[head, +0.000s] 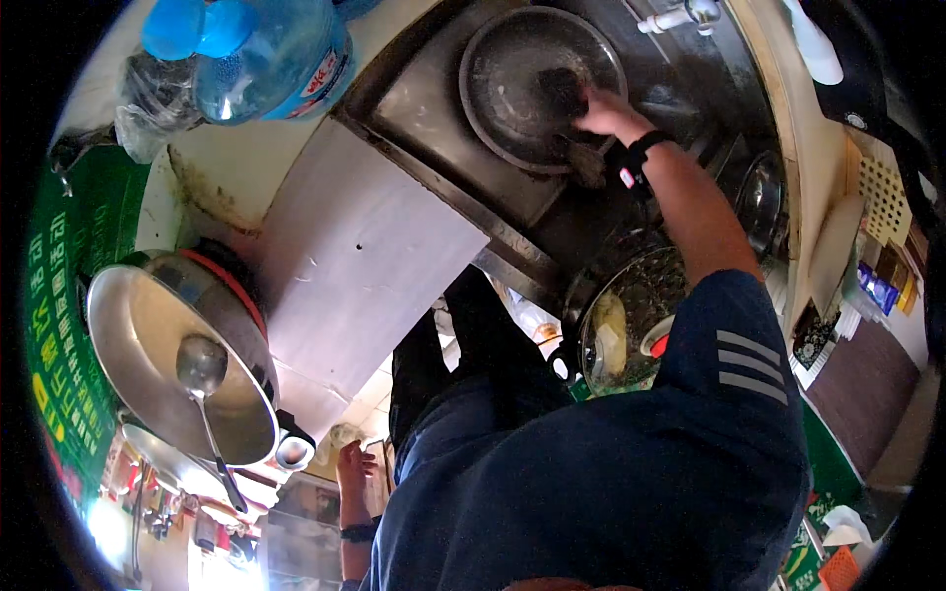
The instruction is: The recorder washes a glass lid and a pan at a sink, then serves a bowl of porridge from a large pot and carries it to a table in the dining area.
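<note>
My right hand reaches into a wide, round, dark metal pan in the stainless steel sink. Its fingers are on a dark pad or cloth, pressed against the inside of the pan; the exact kind is unclear. A brownish, ragged item lies by the pan's near rim, below my wrist. My left hand hangs low at my side, away from the sink. Its fingers are loosely apart with nothing seen in them.
A white tap juts over the sink. At left stands a steel pot with a ladle in it. A large blue plastic bottle is at upper left. Another pot with food scraps sits beneath my right arm.
</note>
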